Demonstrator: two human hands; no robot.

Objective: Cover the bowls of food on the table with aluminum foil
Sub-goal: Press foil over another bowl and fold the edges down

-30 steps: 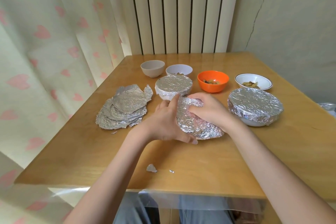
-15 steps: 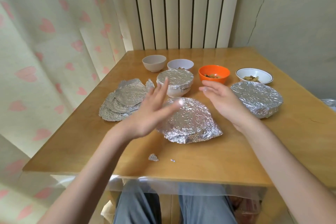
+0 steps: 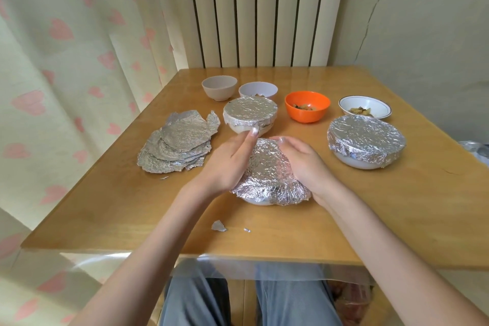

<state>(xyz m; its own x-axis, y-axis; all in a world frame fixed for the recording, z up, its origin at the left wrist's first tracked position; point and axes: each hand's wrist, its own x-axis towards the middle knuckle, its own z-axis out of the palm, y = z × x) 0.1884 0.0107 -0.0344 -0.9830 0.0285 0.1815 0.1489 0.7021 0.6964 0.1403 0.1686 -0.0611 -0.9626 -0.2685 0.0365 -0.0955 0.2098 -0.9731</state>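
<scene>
- At the left of the bench (image 3: 105, 201) lay a stack of foil sheets (image 3: 177, 142), just left of the left hand and apart from it; nothing held them.
- Far of that stack stood a beige bowl (image 3: 219, 87) and, to its right, a white bowl (image 3: 258, 89) with a little food showing, both uncovered.
- Just near of the white bowl sat a small covered bowl (image 3: 250, 114), its foil folded down over the rim.
- The left hand (image 3: 232, 161) lay against the left side of the foil-wrapped bowl (image 3: 270, 180) at the middle of the bench, fingers nearly straight and pointing far; its grip looked released, pressing rather than pinching.
- That bowl sat directly between the two hands, so each grip was equally close to it; the foil skirt on its near side flared loose, with white bowl showing beneath.
- The right hand (image 3: 304, 164) cupped the right side of the same foil, fingers bent over the dome; I judged it to be moulding the foil, not lifting.
- The next move likely called for both hands to slide toward the near edge and tuck that loose skirt.
- Far and right stood an orange bowl (image 3: 307, 106) and a white dish (image 3: 365, 106), both with food, uncovered.
- At the right, a large covered bowl (image 3: 366, 140) was well apart from the right hand.
</scene>
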